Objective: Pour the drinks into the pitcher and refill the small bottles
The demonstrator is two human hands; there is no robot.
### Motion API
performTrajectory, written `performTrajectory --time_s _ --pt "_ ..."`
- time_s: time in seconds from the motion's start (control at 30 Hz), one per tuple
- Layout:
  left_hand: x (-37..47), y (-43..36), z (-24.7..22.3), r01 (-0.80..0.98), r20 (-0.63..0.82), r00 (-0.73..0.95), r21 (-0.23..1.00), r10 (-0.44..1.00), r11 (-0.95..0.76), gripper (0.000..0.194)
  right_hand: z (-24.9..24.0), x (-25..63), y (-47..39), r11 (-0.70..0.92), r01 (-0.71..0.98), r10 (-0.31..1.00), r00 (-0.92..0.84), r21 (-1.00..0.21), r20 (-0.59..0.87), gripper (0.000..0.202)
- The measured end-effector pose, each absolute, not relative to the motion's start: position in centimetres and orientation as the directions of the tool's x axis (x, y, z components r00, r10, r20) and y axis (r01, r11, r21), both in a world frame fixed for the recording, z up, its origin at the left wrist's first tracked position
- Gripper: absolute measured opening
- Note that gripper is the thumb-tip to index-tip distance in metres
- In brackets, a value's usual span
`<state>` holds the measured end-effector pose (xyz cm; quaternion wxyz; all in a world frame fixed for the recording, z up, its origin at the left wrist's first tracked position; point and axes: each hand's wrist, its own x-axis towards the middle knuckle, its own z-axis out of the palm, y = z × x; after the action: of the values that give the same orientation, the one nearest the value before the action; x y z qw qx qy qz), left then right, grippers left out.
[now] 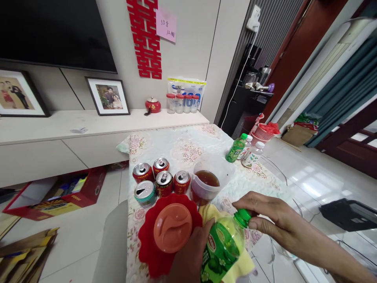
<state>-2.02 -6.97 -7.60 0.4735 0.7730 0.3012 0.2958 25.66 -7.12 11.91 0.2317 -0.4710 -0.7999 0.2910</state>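
Note:
My left hand (190,255) is closed around a tilted plastic bottle (220,249) with a green label, near the table's front edge. The fingers of my right hand (266,212) grip its green cap (242,218), which sits at the bottle's neck. Under the bottle lies a yellow cloth (240,267). To the left, an orange round lid or dish (172,228) rests on a red scalloped tray (150,251). Behind the bottle stands a translucent plastic jug (203,188) holding brown liquid (207,178).
Several opened drink cans (164,184) stand left of the jug. A small green bottle (236,148) and two white-capped bottles (252,155) are at the table's right edge. Beyond the flowered tablecloth (188,145), a white cabinet (138,122) bears red-lidded jars (179,104) and picture frames.

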Motion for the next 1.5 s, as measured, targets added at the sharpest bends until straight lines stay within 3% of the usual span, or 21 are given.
performTrajectory --time_s 0.1,0.23,0.4,0.5,0.6,0.77,0.83,0.97,1.03,1.13,1.23,1.37,1.5 --pt "-1.9 -7.2 -7.3 0.282 0.172 0.626 0.86 0.761 -0.426 0.107 11.6 25.5 -7.5 0.321 0.679 0.911 -0.412 -0.661 0.019 0.047" --pt "-1.0 -7.8 -7.2 0.396 0.211 0.54 0.791 0.815 -0.467 0.085 11.9 24.8 -7.9 0.22 0.746 0.947 -0.318 -0.629 -0.045 0.061" --pt "-0.9 -7.6 -7.5 0.385 0.153 0.536 0.831 0.83 -0.402 0.086 12.1 24.6 -8.4 0.4 0.719 0.906 -0.403 -0.568 0.129 0.035" --pt "-1.4 -7.5 -7.6 0.335 0.22 0.552 0.825 0.804 -0.455 0.1 12.0 24.5 -8.2 0.369 0.711 0.909 -0.411 -0.598 0.072 0.039" --pt "-1.6 -7.5 -7.5 0.336 0.272 0.542 0.797 0.795 -0.502 0.098 12.3 24.4 -8.1 0.268 0.75 0.944 -0.329 -0.605 0.011 0.059" --pt "-1.4 -7.2 -7.5 0.386 0.277 0.552 0.752 0.787 -0.535 0.086 13.1 24.3 -8.4 0.419 0.749 0.908 -0.361 -0.514 0.213 0.042" --pt "-1.3 -7.4 -7.5 0.407 0.322 0.563 0.693 0.761 -0.595 0.086 13.2 24.1 -8.3 0.403 0.755 0.915 -0.347 -0.517 0.207 0.041" --pt "-0.8 -8.2 -6.6 0.505 0.485 0.427 0.573 0.763 -0.646 0.091 12.8 23.7 -8.0 0.334 0.791 0.942 -0.302 -0.512 0.148 0.066" --pt "-0.7 -8.3 -5.8 0.529 0.54 0.374 0.544 0.754 -0.652 0.095 12.3 24.1 -8.4 0.367 0.797 0.93 -0.3 -0.48 0.213 0.062" --pt "-0.9 -8.2 -5.0 0.535 0.556 0.349 0.543 0.754 -0.648 0.099 11.9 24.6 -9.0 0.408 0.832 0.901 -0.3 -0.376 0.314 0.043" --pt "-1.5 -8.1 -4.9 0.523 0.544 0.359 0.555 0.758 -0.646 0.096 12.7 23.7 -8.4 0.485 0.81 0.865 -0.389 -0.331 0.316 0.035" --pt "-2.4 -8.3 -5.3 0.544 0.513 0.368 0.558 0.775 -0.627 0.091 14.6 21.4 -6.8 0.524 0.777 0.843 -0.413 -0.35 0.345 0.058" --pt "-2.7 -8.1 -5.6 0.505 0.431 0.398 0.634 0.809 -0.586 0.111 15.6 21.3 -6.6 0.539 0.763 0.835 -0.427 -0.356 0.347 0.042"
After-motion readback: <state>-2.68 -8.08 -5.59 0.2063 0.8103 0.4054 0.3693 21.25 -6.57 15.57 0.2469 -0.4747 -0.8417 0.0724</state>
